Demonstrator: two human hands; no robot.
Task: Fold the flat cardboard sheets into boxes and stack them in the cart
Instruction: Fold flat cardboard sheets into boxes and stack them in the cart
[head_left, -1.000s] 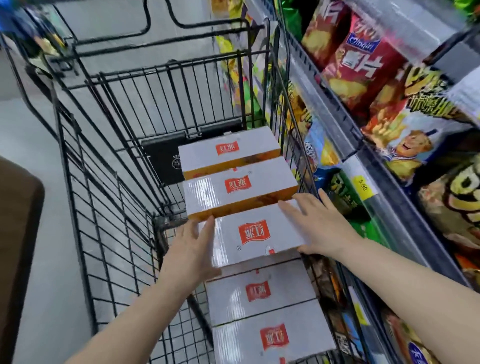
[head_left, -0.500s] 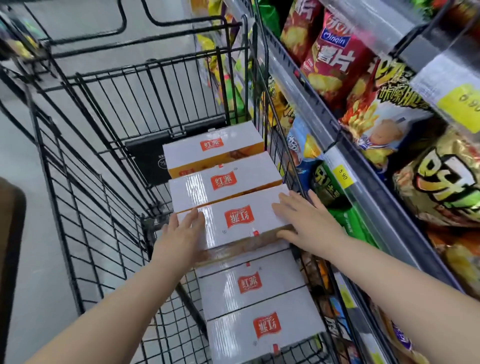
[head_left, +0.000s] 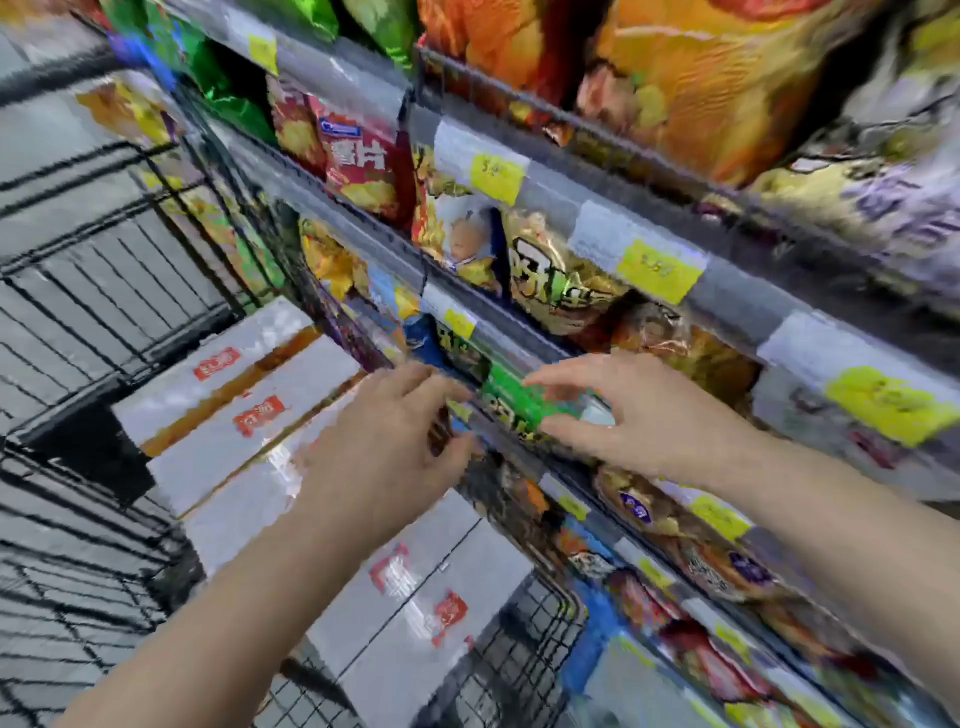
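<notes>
White boxes (head_left: 249, 415) lie in a row in the wire cart (head_left: 78, 322) at seven o'clock. Left hand (head_left: 395, 441) and right hand (head_left: 639, 415) hover above, fingers loose, holding nothing, beside snack shelves (head_left: 727, 291) at two o'clock.

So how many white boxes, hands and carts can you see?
White boxes: 5 (one is blurry, partly under an arm)
Hands: 2, the left hand and the right hand
Cart: 1
Total: 8
</notes>
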